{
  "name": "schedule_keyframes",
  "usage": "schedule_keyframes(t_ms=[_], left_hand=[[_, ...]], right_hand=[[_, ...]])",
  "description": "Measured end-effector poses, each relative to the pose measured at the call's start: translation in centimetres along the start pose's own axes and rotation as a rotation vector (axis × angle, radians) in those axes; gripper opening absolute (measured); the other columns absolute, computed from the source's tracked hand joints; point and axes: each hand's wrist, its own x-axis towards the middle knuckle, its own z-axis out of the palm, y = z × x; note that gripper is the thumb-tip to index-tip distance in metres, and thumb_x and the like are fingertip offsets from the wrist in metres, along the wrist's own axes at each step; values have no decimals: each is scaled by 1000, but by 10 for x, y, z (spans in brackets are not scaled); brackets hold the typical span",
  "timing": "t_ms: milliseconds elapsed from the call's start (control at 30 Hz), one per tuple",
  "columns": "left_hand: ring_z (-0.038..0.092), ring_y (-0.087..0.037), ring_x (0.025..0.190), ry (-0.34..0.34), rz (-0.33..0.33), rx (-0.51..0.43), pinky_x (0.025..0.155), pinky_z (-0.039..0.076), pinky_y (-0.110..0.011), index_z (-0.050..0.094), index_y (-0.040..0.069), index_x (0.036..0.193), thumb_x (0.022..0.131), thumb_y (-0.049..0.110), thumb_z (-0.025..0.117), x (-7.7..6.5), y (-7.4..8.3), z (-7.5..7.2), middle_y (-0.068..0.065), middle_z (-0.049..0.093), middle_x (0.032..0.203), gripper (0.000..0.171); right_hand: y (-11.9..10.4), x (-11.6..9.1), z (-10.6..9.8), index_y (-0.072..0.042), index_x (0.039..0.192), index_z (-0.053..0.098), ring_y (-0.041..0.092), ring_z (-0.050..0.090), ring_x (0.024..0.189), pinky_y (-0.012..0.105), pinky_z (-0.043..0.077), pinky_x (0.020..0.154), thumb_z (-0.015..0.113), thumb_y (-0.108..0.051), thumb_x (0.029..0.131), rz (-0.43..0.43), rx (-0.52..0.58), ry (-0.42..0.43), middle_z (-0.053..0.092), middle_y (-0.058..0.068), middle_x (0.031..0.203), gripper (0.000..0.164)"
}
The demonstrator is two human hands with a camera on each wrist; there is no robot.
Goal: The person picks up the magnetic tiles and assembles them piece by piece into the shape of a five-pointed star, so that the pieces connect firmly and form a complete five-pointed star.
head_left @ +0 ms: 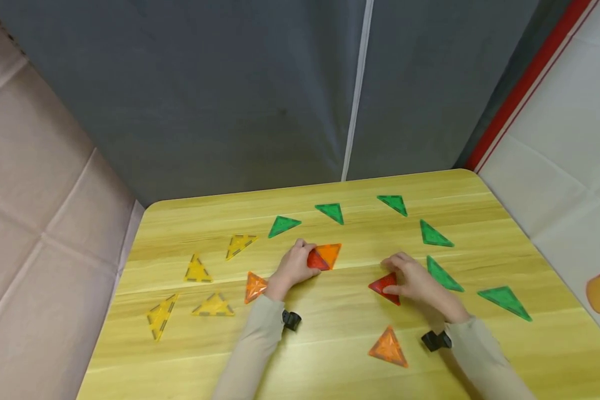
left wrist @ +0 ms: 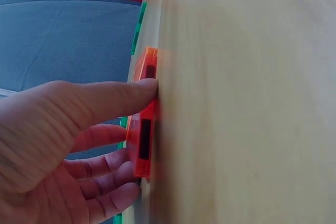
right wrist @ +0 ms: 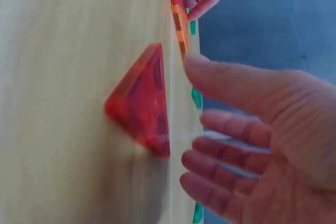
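My left hand (head_left: 294, 265) pinches a red triangular magnetic tile (head_left: 318, 261) between thumb and fingers. Against that tile's right side lies an orange triangular tile (head_left: 331, 253). In the left wrist view, my thumb is on the near edge of the red tile (left wrist: 143, 145) and the fingers are at its far side. At the right, my right hand (head_left: 414, 281) hovers over a second red triangular tile (head_left: 383, 286). The right wrist view shows its thumb and fingers spread, apart from the red tile (right wrist: 140, 103).
Green triangular tiles (head_left: 505, 301) curve along the back and right. Several yellow triangular tiles (head_left: 198, 270) lie at the left. One orange tile (head_left: 389, 348) is near the front, another (head_left: 254, 286) beside my left wrist. A grey curtain (head_left: 230, 100) hangs behind the wooden table (head_left: 325, 361).
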Motion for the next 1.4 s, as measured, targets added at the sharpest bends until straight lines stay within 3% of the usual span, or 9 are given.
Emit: schedule_keyframes(t_ms=[167,367,567,733,900,1100,1400], left_hand=[[55,-27,91,3,1,4,84,48,-38,56,0,127,75,22,79,1,0,-1,-15,49,109,61],[54,-28,92,-14,0,0,85,47,-38,55,0,128,76,23,78,3,1,-2,-15,48,109,61],[54,-27,93,-21,-9,-5,85,47,-38,55,0,128,76,22,78,3,2,-3,-15,49,110,61],[55,-27,92,-26,-12,-9,85,47,-37,55,1,128,76,22,79,4,2,-4,-15,49,110,61],[55,-26,91,-22,-11,-3,84,48,-37,55,1,128,76,23,79,3,2,-3,-14,49,109,61],[55,-27,92,-18,-7,3,84,48,-38,55,1,128,75,22,79,4,2,-2,-15,49,109,61],[55,-27,91,-16,-9,7,84,47,-37,55,0,128,76,21,79,5,1,-1,-15,49,108,61]], right_hand=[[4,-15,2,1,111,61,34,54,101,50,46,84,84,-15,67,-49,-35,-30,58,13,110,52],[3,-22,9,2,114,60,31,54,100,47,47,84,84,-17,68,12,-29,-24,56,13,111,55],[3,-17,10,5,107,61,30,57,95,44,49,80,82,-4,67,-29,-54,-4,55,15,106,46],[6,-10,7,6,106,60,37,55,100,48,48,83,77,10,65,-110,-83,-67,54,20,111,45],[7,-4,3,6,111,58,39,54,103,49,48,83,68,20,64,-126,-70,-135,53,21,117,50],[10,-4,2,8,121,53,38,55,100,46,49,78,73,11,68,-71,-54,-144,51,23,117,57],[9,11,9,9,119,55,29,57,91,41,50,76,75,6,71,-73,-70,-99,56,17,104,51]])
